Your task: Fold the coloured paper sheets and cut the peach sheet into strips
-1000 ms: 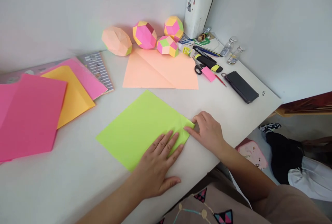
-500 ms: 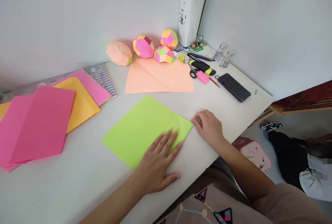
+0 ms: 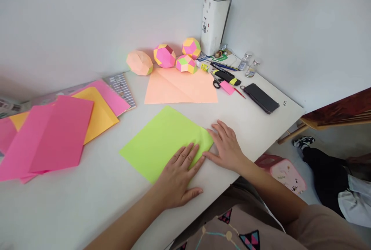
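Observation:
A bright green sheet of paper (image 3: pixel 156 138) lies on the white table in front of me, turned so its corners point outward. My left hand (image 3: pixel 179 174) rests flat on its near edge with the fingers stretched out and the thumb on the tabletop. At the sheet's right corner is my right hand (image 3: pixel 227 147), fingers apart, thumb and fingertips touching the paper's edge. Near that corner the paper bulges up slightly. Beyond the green sheet lies a creased peach sheet of paper (image 3: pixel 179 89).
Pink sheets (image 3: pixel 62 134) and an orange sheet (image 3: pixel 101 114) pile up on the left. Several folded-paper balls (image 3: pixel 164 56) stand by the wall. A black phone (image 3: pixel 261 98), scissors (image 3: pixel 216 83), a highlighter (image 3: pixel 227 77) and glass jars (image 3: pixel 252 68) sit back right. A person's leg (image 3: pixel 321 169) shows beyond the table.
My right hand has opened its fingers and moved left onto the green paper's right corner, which now bulges. My left hand stays flat on the sheet. The view has shifted slightly.

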{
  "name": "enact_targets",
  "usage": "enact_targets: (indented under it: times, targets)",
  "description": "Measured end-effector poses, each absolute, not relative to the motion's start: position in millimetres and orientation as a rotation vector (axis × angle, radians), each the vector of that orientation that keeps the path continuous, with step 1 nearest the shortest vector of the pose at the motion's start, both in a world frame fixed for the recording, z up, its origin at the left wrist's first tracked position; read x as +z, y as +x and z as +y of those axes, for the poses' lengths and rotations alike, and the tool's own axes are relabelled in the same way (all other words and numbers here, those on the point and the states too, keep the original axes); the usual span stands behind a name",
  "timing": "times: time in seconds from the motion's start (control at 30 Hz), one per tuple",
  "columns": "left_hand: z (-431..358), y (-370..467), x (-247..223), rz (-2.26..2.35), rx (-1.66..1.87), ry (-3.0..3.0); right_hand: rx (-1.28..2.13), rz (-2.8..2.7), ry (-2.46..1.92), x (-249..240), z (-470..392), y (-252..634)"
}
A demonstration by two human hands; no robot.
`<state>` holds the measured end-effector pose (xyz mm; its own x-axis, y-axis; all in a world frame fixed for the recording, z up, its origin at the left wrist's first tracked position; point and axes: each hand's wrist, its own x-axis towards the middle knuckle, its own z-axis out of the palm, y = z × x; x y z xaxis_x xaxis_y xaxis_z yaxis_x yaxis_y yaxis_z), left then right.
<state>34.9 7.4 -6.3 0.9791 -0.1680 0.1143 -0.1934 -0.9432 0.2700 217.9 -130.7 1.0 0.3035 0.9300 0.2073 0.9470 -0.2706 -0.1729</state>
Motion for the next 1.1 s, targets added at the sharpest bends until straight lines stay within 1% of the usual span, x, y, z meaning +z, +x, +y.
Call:
enact_targets:
  times: [0.1,0.37,0.5,0.67,0.93,1.1]
  targets:
    - [7.9,34.4,-6.9,-0.259,0.143,2.828,-0.070,-1.684,-2.373,1.2,-130.5,217.2]
    - [6.8,34.8,-6.9,-0.247,0.122,2.858,-0.142,-1.406,-2.570,-1.6,-130.9,244.4]
    - [6.9,34.5,-6.4,-0.254,0.132,2.868,-0.202,-1.482,-2.519,1.7,-130.6,223.5]
    - [6.2,34.6,-6.6,-0.260,0.153,2.880,-0.156,-1.636,-2.426,4.7,-132.5,195.6]
    - [6.8,7.7,-4.6,-0.209,0.125,2.951,-0.106,-1.540,-2.504,0.8,-132.1,219.9]
    - [5.6,-19.6,-4.2,-0.042,0.134,3.016,-0.146,-1.598,-2.463,3.4,-130.5,216.8]
